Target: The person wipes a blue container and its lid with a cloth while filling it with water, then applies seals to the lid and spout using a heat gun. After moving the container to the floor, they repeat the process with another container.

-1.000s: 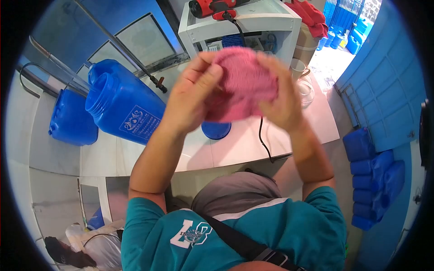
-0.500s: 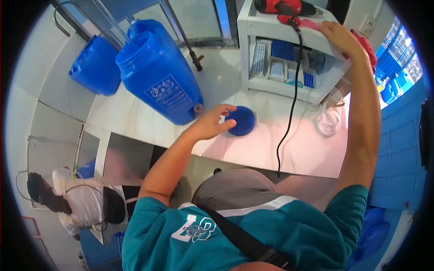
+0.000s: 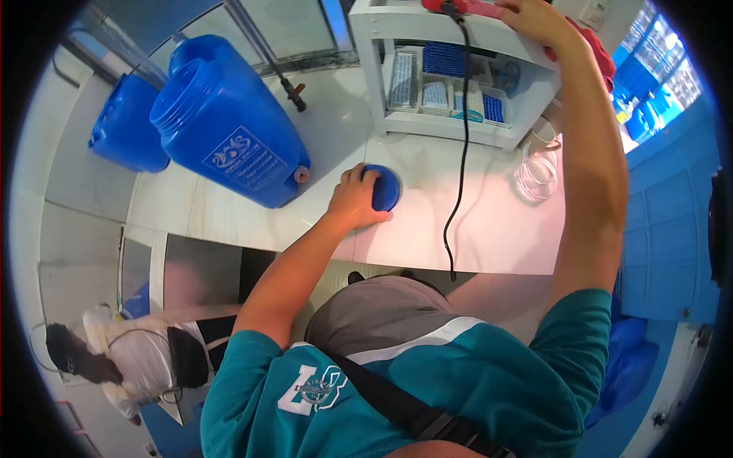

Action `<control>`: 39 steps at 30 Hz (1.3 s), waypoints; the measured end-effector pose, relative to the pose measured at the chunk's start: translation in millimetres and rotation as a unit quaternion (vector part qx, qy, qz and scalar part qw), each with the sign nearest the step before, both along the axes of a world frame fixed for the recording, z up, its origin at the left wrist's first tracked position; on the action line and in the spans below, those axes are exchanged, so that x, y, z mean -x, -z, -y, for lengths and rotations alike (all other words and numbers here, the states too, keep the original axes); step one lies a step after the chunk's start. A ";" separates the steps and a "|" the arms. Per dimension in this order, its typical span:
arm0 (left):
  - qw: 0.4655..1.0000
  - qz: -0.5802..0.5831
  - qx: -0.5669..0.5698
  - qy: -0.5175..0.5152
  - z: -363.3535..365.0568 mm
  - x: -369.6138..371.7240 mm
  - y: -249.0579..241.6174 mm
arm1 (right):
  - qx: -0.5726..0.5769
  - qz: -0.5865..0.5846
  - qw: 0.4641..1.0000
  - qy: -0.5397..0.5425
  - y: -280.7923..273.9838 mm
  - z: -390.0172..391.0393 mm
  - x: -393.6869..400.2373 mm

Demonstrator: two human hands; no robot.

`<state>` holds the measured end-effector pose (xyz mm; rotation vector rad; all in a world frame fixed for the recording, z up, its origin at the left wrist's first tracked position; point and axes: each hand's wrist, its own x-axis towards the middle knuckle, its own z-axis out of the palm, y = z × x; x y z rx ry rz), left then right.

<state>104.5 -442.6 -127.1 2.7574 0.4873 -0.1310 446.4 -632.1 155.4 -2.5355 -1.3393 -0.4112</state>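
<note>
My left hand (image 3: 355, 200) curls round a round blue cap (image 3: 387, 189) lying on the white counter, its thumb at the near edge and fingers over the far side. To the left stands a large blue water container (image 3: 237, 130) with an uncapped neck and a small spout low on its side. My right hand (image 3: 534, 21) reaches to the top of a white shelf unit (image 3: 458, 131), fingers closed on a pink cloth-like piece (image 3: 482, 9). Beside it is a red tool (image 3: 439, 4), mostly out of frame, with a black cord (image 3: 463, 153).
Another blue container (image 3: 126, 126) stands farther left. Trays of small supplies (image 3: 435, 91) fill the shelf. A clear coiled strip (image 3: 536, 177) lies at the counter's right. A red cloth (image 3: 594, 53) hangs by the shelf. A co-worker (image 3: 145, 355) stands at lower left.
My left hand has closed round the blue cap, where before it was open beside it. My right hand stays on the shelf top. The view has shifted, so the red tool is mostly cut off.
</note>
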 end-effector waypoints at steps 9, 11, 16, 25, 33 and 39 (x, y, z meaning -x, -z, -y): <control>0.827 0.195 0.479 -0.219 -36.0 39.7 -12.7 | -0.345 0.052 0.937 -0.013 -0.3 23.6 130.3; 0.730 0.269 0.586 -0.227 -38.7 43.2 -25.0 | -0.342 0.079 0.936 -0.029 7.8 24.6 100.9; 0.662 0.217 0.680 -0.230 -36.6 42.1 -60.2 | -0.055 -0.177 0.945 0.269 -44.7 20.4 46.2; 0.640 0.331 0.676 -0.153 -20.1 71.4 -122.1 | -0.295 -0.258 0.903 -0.174 -14.7 35.3 16.8; 0.555 0.351 0.754 -0.018 -30.1 50.4 -153.0 | -0.353 -0.251 0.826 -0.360 4.5 -1.4 177.2; 0.384 0.357 0.852 0.014 -9.4 31.4 -168.3 | -0.313 0.030 0.921 -0.231 92.0 -63.5 263.4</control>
